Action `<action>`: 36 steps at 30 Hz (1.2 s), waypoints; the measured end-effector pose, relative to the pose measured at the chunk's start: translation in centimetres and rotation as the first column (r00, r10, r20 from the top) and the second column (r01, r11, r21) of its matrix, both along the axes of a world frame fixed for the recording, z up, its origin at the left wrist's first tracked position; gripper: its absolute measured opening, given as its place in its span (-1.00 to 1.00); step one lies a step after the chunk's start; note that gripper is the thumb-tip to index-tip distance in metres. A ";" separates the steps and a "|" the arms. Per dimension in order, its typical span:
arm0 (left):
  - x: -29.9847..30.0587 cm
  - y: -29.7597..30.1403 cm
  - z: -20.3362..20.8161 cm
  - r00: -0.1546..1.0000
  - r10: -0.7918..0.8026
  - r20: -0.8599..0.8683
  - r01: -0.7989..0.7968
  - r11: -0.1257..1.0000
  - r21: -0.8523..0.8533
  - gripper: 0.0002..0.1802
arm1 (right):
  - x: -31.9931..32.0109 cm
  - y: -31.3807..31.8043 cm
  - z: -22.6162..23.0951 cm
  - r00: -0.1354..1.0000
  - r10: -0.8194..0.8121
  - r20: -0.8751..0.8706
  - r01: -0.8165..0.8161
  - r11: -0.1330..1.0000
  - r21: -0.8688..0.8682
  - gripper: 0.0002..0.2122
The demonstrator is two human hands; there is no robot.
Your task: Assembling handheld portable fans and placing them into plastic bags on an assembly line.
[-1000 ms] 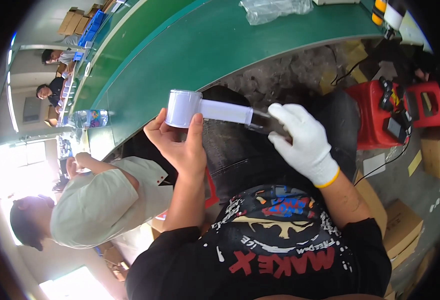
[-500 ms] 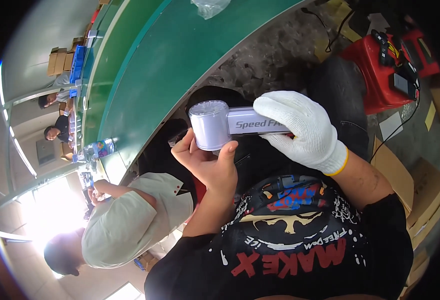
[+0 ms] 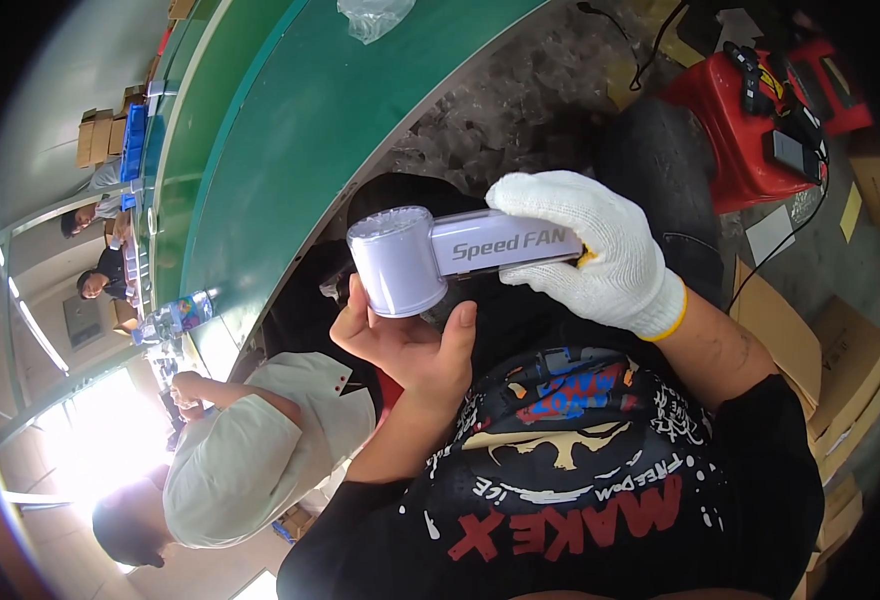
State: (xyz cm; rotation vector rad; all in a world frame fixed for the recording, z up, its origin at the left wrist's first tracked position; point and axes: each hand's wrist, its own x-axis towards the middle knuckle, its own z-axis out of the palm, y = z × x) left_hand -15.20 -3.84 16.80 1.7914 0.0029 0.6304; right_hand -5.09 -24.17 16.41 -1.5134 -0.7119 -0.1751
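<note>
A pale lilac handheld fan (image 3: pixel 397 262) is held up in front of my chest, its round, grilled head to the left and its handle to the right. My right hand (image 3: pixel 600 252), in a white knitted glove with a yellow cuff edge, is closed around the end of the handle. Bare, my left hand (image 3: pixel 410 350) is below the fan head. Its index fingertip meets the head's lower left side, while the thumb stands apart from it. The other left fingers are partly curled, and the fan hides some of their tips.
Ahead to the left runs a long green worktable (image 3: pixel 300 150) with a clear plastic bag (image 3: pixel 373 15). At left, a person in a pale shirt (image 3: pixel 260 440) sits close by. Red stools (image 3: pixel 730 175) with devices and cables stand right, above cardboard boxes (image 3: pixel 840 370). Plastic bags (image 3: pixel 480 120) cover the floor beyond.
The fan and both hands have shifted slightly left in view, and the handle has tilted a little. My left thumb has come away from the fan head.
</note>
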 end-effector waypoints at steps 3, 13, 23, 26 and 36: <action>0.7 -0.2 0.3 1.000 -0.015 -0.003 0.015 1.000 0.007 0.10 | 0.3 -0.1 0.0 0.997 -0.004 -0.083 0.006 1.000 0.027 -0.42; 5.2 -0.7 2.5 0.989 -0.053 0.137 0.055 0.998 -0.010 -0.12 | -0.5 1.5 -0.3 0.582 0.477 -0.659 -0.206 0.870 0.447 -0.48; 5.8 1.9 4.2 0.993 -0.112 0.041 0.105 0.985 0.139 -0.47 | -2.7 3.2 1.3 0.001 0.787 -0.617 -0.407 0.564 0.718 -0.63; 5.3 1.6 5.6 0.993 0.036 -0.110 -0.018 0.986 0.163 -0.61 | -2.9 3.4 1.6 -0.149 0.828 -0.541 -0.297 0.484 0.823 -0.63; 4.5 2.7 4.3 0.979 0.162 -0.124 -0.146 0.982 0.123 -0.86 | -1.1 4.3 0.5 -0.450 0.781 -0.432 -0.153 0.409 0.899 -0.58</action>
